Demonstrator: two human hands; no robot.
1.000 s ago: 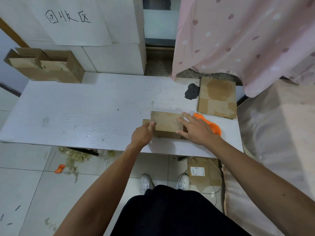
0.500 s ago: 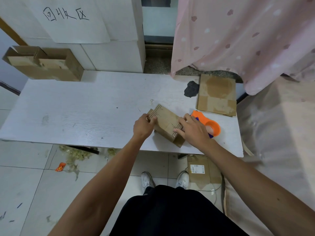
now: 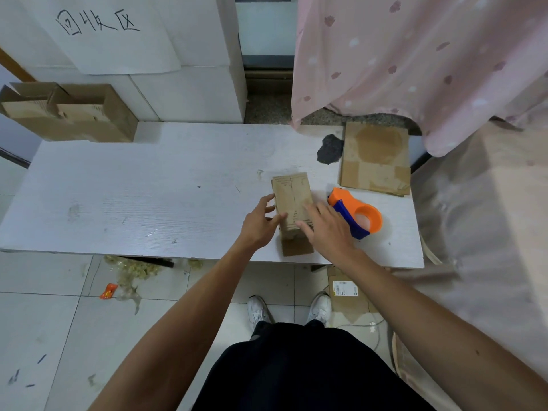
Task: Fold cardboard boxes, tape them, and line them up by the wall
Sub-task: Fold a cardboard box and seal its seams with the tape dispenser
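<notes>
Turned from its earlier crosswise lie, the small brown cardboard box (image 3: 292, 197) pointed away from the person, its long axis running near to far. Both bare forearms reached forward over the near edge of the white wood-grain table (image 3: 118, 188). The left hand (image 3: 258, 225), fingers loosely spread, touched the box's left side. The right hand (image 3: 324, 229) rested straight fingers on its right top edge, so the box lay between them. Just right sat the orange and blue tape dispenser (image 3: 357, 216), with the flat brown cardboard sheet (image 3: 375, 161) beyond.
</notes>
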